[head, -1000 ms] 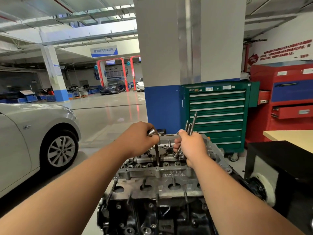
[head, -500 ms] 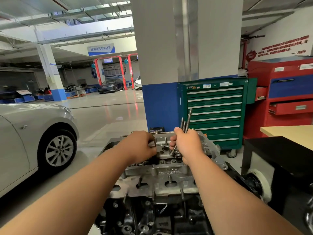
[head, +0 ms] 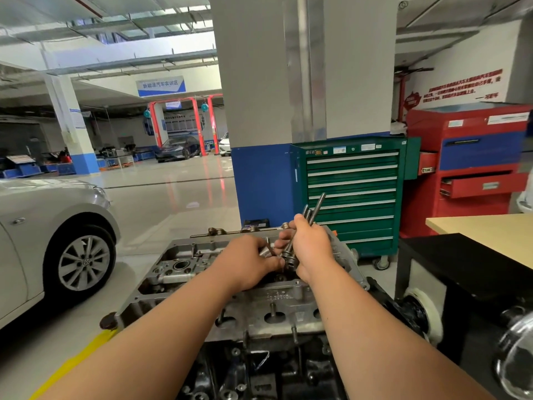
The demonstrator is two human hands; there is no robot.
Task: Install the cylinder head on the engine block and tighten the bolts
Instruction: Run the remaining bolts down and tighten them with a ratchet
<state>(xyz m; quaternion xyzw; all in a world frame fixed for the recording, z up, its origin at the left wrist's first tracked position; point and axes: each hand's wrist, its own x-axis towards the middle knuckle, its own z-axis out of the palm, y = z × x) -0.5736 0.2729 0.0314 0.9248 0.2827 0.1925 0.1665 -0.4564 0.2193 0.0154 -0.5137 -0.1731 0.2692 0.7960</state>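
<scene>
The grey aluminium cylinder head [head: 184, 267] sits on top of the dark engine block [head: 259, 370] in front of me. My right hand [head: 310, 249] grips a bundle of long steel head bolts [head: 313, 210], shanks pointing up and away, heads down near the thumb. My left hand [head: 248, 262] is over the middle of the head and pinches one bolt [head: 266, 251] by its head, right beside the bundle. The bolt's lower shank is hidden behind my fingers.
A green tool cabinet [head: 352, 194] on casters stands just behind the engine, a red cabinet [head: 473, 166] with open drawers to its right. A black stand with a tan top [head: 490, 232] is at the right. A silver car [head: 52, 241] is parked at left. Grey-and-blue pillar [head: 288, 111] behind.
My left hand lowered its raised bolt into the cylinder head, then moved right to the bundle and pinches a bolt there. The view shifted slightly down and nearer.
</scene>
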